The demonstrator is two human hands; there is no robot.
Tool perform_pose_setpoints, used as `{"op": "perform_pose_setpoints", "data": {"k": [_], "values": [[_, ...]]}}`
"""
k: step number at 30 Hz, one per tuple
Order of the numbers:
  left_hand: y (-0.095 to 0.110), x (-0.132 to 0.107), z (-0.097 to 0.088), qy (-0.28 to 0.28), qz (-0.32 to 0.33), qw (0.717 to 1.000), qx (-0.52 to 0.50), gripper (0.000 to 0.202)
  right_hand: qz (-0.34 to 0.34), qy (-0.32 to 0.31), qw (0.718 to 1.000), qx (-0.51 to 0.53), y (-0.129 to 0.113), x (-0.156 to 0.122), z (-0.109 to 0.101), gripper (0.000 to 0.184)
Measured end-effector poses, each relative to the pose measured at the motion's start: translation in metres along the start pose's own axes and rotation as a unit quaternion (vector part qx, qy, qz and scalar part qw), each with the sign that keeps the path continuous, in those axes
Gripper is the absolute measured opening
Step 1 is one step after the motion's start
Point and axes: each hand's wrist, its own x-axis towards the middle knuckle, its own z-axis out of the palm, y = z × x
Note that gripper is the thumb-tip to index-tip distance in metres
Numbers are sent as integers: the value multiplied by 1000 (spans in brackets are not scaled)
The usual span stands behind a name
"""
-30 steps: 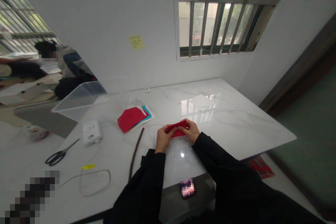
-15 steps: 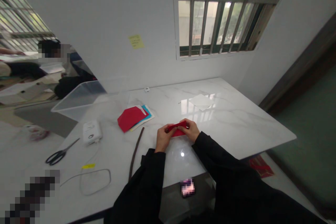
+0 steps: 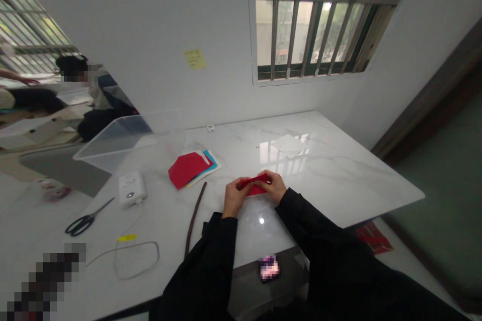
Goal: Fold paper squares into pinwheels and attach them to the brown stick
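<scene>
A small folded piece of red paper is pinched between both my hands just above the white marble table. My left hand grips its left end with closed fingers. My right hand holds the right end, fingers curled over the top edge. Both arms wear black sleeves. A stack of coloured sheets, red on top with blue and white under it, lies a little to the left of my hands.
A clear plastic bin, a white device with a cable, black scissors and a dark strip lie to the left. A white sheet rests farther back. Another person sits at far left. A barred window is behind.
Almost nothing has changed; both hands keep pinching the red paper in the same spot. The person at far left has shifted slightly.
</scene>
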Motion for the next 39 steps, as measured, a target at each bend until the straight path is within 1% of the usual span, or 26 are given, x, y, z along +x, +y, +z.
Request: {"op": "perform_pose_setpoints", "data": {"k": [7,26,31,39], "values": [[6,-1,2,7,-5,1000,1,33,1,0,1000,3,3,1,0,25],[6,-2,2,10,-14,1000,8,34,14,11,1000,1,-1,0,1,26],[6,-2,2,1,-20,1000,1,34,12,9,1000,3,-1,0,0,26],[3,-1,1,-14,10,1000,18,31,4,4,1000,-4,1,0,1,24]]}}
